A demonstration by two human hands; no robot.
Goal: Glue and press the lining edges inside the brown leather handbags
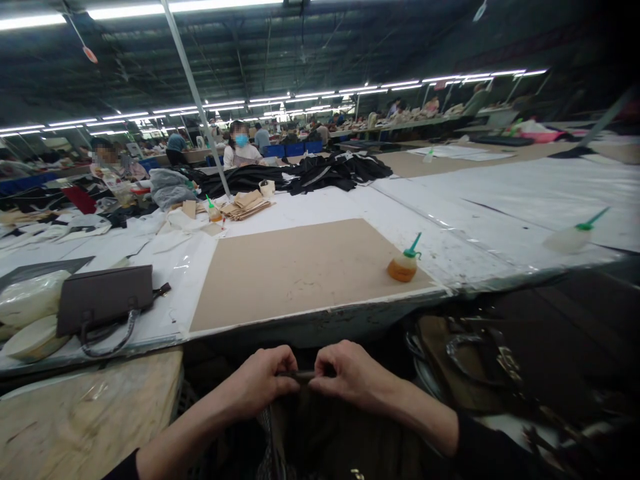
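Below the table's front edge, my left hand [260,380] and my right hand [347,375] pinch the upper edge of a dark brown handbag [345,430], a short way apart. The bag lies in shadow near my lap, and most of its shape is hard to make out. A bit of shiny metal shows low on its front. Just beyond my hands, a tan board [290,273] lies on the white-covered table [425,207]. A squeeze bottle [403,267] with amber liquid and a green spout stands on the board's right corner.
Left on the table lies a finished-looking dark handbag [110,300] beside a roll of tape [35,339]. More brown bags [460,360] are piled at my right. A pale squeeze bottle [573,237] stands far right. Black pieces [335,170] are heaped behind; a masked person [243,150] sits beyond.
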